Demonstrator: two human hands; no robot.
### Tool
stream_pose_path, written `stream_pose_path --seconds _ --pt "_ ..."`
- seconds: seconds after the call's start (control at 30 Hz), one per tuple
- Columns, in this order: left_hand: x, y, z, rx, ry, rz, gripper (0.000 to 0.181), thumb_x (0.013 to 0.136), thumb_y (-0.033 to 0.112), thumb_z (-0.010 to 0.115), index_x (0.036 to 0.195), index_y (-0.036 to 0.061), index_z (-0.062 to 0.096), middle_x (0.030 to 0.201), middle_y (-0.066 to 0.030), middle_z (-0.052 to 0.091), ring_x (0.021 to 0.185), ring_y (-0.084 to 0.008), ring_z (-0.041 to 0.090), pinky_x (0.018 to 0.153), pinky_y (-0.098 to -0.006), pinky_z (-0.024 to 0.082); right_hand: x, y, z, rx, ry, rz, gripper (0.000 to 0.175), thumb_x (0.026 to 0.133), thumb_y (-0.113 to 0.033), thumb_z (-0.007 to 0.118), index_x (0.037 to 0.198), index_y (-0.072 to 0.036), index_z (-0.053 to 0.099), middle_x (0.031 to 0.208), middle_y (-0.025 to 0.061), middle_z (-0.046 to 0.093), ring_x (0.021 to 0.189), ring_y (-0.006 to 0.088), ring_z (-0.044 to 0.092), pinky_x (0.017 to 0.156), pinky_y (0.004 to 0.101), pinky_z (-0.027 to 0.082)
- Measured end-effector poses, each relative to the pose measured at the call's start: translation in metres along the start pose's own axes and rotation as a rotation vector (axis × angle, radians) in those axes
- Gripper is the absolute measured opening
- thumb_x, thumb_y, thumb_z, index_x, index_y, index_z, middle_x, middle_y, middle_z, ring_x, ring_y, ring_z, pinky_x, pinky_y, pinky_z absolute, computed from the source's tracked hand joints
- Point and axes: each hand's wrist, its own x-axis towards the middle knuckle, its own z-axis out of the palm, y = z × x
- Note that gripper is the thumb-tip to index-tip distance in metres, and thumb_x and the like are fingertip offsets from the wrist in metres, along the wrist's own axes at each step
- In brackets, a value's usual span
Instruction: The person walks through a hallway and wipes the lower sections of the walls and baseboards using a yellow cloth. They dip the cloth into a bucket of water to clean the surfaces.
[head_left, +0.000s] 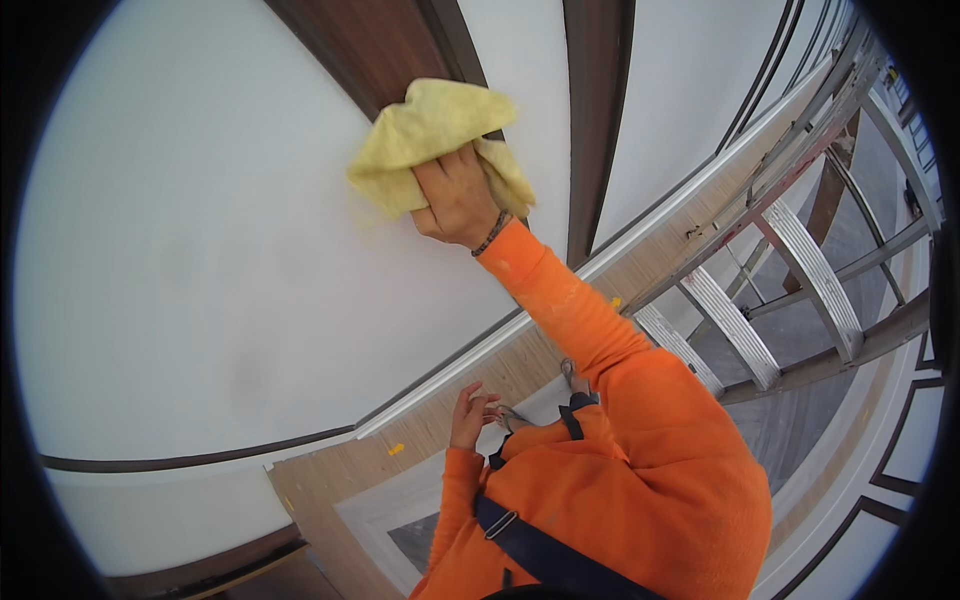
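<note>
My right hand (457, 196) grips a yellow cloth (435, 124) and presses it toward the dark brown wood panel (382, 45) on the white wall (247, 225). The cloth is bunched, with folds hanging on both sides of my fingers, and it hides part of the panel's edge. A dark bracelet (491, 234) circles the right wrist, just past the orange sleeve. Low in front of my body, my left hand (471, 416) is held with its fingers loosely apart and nothing in them.
An aluminium ladder (731, 326) stands to my right, its rungs marked with paint. A second dark wood strip (596, 112) runs down the wall. White baseboard (450, 379) meets the wood-look floor (360, 469), which bears a yellow arrow (396, 449). My sandalled feet (514, 418) are below.
</note>
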Motion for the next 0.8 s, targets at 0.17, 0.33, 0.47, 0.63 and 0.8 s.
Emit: stream_pose_path --seconds 0.17,0.33,0.47,0.63,0.8 --pt "-0.007 -0.006 -0.015 -0.026 0.092 -0.039 0.045 0.101 0.021 0.055 0.144 0.0113 0.046 0.115 -0.0124 0.072 0.084 -0.0177 0.070 0.075 -0.0301 0.055 -0.061 0.006 0.008 -0.108 0.050 0.106 0.049 0.076 -0.002 0.060 0.124 0.001 0.064 0.126 0.0253 0.059 0.115 0.0503 0.055 0.099 0.0554 0.046" --pt "-0.009 -0.014 -0.029 -0.045 0.134 -0.045 0.044 0.102 0.021 0.053 0.144 0.0125 0.045 0.116 -0.0112 0.072 0.084 -0.0174 0.070 0.075 -0.0305 0.055 -0.177 0.023 0.013 -0.178 -0.111 0.298 0.044 0.077 0.006 0.061 0.120 0.002 0.066 0.124 0.0232 0.062 0.113 0.0470 0.058 0.098 0.0522 0.049" --pt "-0.011 -0.013 -0.028 -0.076 0.158 -0.060 0.045 0.101 0.021 0.054 0.144 0.0113 0.045 0.115 -0.0119 0.072 0.085 -0.0182 0.070 0.075 -0.0312 0.055 -0.276 0.031 0.009 -0.171 -0.208 0.502 0.045 0.078 0.007 0.060 0.122 0.001 0.066 0.125 0.0245 0.062 0.115 0.0450 0.059 0.099 0.0507 0.049" --pt "-0.011 -0.019 -0.028 -0.047 0.142 -0.043 0.046 0.100 0.021 0.055 0.144 0.0104 0.045 0.114 -0.0128 0.072 0.084 -0.0190 0.070 0.075 -0.0311 0.055 -0.330 0.012 0.001 -0.047 -0.230 0.861 0.047 0.078 0.009 0.050 0.123 0.005 0.064 0.122 0.0263 0.062 0.110 0.0473 0.059 0.096 0.0449 0.049" --pt "-0.008 -0.075 -0.070 0.208 0.045 0.033 0.048 0.102 0.029 0.057 0.144 0.0091 0.045 0.114 -0.0132 0.072 0.086 -0.0192 0.070 0.076 -0.0326 0.055 -0.217 -0.002 -0.016 0.057 0.081 0.509 0.043 0.083 0.003 0.055 0.125 0.002 0.064 0.127 0.0239 0.062 0.120 0.0441 0.060 0.105 0.0419 0.046"
